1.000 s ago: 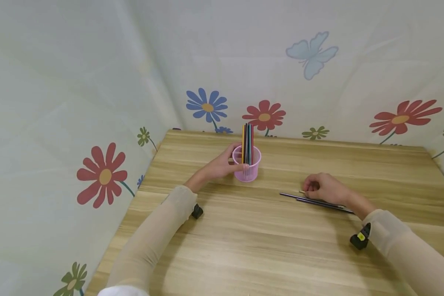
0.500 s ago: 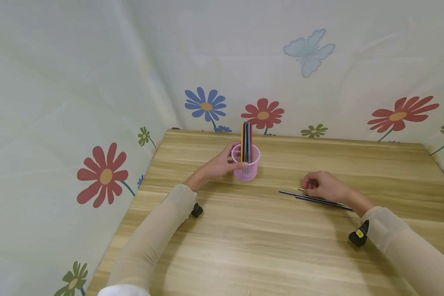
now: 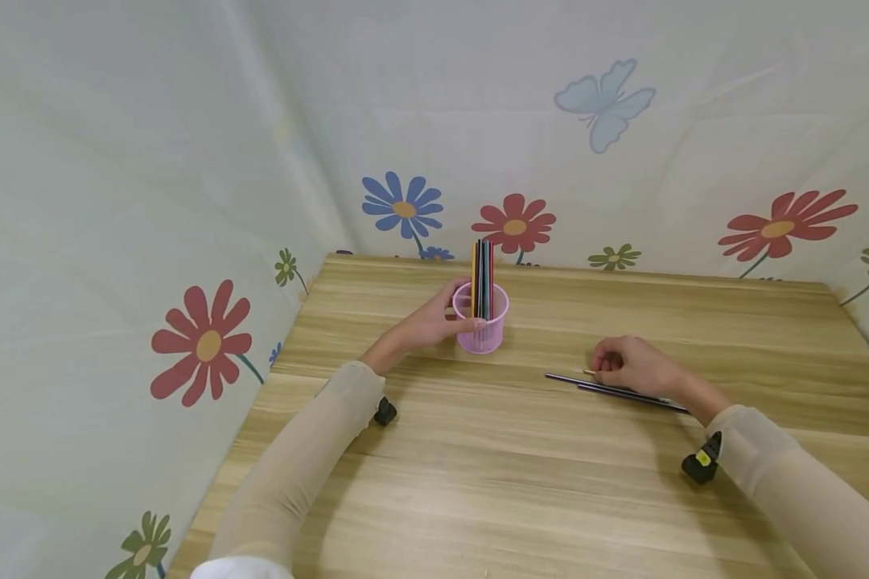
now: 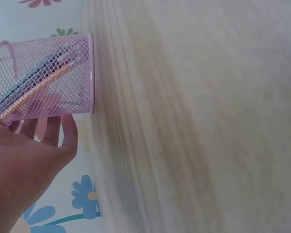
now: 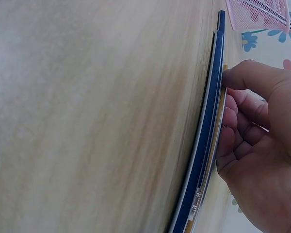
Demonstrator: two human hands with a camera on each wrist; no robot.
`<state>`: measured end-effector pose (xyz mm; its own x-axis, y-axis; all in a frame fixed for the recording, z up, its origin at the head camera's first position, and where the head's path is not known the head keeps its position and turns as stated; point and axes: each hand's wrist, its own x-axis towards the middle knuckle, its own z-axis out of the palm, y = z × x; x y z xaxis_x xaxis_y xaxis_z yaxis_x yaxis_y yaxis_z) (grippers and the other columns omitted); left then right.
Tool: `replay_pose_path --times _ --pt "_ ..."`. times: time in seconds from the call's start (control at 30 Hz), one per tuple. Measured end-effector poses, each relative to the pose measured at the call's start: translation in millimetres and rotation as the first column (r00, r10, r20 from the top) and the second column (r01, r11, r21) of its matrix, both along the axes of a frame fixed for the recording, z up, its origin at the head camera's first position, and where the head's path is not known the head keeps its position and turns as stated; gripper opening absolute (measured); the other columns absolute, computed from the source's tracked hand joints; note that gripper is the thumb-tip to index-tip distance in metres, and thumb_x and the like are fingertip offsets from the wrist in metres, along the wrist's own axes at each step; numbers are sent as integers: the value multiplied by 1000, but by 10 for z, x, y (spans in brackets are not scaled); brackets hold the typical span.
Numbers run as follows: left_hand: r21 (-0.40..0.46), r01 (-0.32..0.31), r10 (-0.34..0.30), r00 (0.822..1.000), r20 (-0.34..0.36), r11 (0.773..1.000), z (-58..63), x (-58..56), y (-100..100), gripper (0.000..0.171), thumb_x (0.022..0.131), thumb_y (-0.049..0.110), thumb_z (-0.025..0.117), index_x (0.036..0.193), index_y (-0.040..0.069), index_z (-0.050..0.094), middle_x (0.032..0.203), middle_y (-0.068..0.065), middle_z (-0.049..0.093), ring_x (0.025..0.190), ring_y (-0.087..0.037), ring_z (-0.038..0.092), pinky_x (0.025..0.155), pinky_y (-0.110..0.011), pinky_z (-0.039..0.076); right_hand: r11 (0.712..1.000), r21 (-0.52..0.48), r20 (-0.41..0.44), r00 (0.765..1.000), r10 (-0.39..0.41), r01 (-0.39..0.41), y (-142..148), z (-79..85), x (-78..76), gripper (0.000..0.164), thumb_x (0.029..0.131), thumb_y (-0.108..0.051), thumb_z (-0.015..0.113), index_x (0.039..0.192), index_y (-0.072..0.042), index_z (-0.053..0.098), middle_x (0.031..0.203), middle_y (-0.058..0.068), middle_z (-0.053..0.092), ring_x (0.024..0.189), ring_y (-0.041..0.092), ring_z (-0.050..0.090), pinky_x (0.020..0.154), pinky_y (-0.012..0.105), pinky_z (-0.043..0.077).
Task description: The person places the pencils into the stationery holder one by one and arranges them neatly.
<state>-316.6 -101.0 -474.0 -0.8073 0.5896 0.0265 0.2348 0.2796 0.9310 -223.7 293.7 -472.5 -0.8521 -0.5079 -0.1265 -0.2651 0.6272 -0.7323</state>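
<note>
My left hand [image 3: 429, 323] grips the side of a pink mesh pen cup [image 3: 491, 339], its thumb on the near side. The cup stands upright on the table with several coloured pencils [image 3: 482, 277] in it, yellow, black, teal and red among them. At the right, my right hand [image 3: 643, 367] pinches a slim yellow pencil [image 5: 222, 99] between thumb and curled fingers, low over the table. Two dark blue pencils [image 5: 214, 87] lie alongside it; in the head view the hand and wrist cover part of them.
The wood-grain table [image 3: 478, 474] stretches out under both arms. Behind it and to the left hangs a pale curtain [image 3: 463, 104] printed with flowers and a butterfly. A small black camera [image 3: 699, 466] sits at the right wrist, another camera [image 3: 385, 412] at the left.
The head view has shifted very slightly. Both hands keep their places, the left on the pen cup and the right at the yellow pencil.
</note>
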Motion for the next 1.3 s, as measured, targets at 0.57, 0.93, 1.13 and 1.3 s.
replay_pose_path --times 0.57,0.93,1.13,1.3 --pt "5 1 -1 1000 2 1000 15 14 10 80 97 29 80 160 19 32 155 -4 45 141 -23 46 118 -44 45 1000 20 -28 1000 1 -1 30 11 -1 10 94 -2 77 99 -3 69 86 2 63 79 17 57 66 26 50" --pt "-6 7 -7 1000 3 1000 -9 -18 9 84 96 32 81 162 18 30 157 -5 43 143 -24 45 118 -46 45 999 38 -108 994 27 -23 53 140 -67 5 95 -6 78 95 -5 73 85 -2 67 78 14 60 67 27 53" --pt "-8 6 -5 1000 12 1000 -27 -3 0 84 95 32 82 161 20 31 157 -4 44 142 -24 45 118 -47 45 999 23 -161 987 28 -24 -41 354 -148 5 95 -6 78 96 -5 74 85 0 68 78 15 62 69 28 55" --pt "-4 13 -13 1000 -4 1000 -19 -16 4 83 97 32 81 162 19 30 157 -4 44 142 -23 46 118 -45 45 999 -39 -193 981 -12 5 -167 638 -235 5 97 -6 77 99 -5 73 90 3 69 80 17 61 66 26 53"
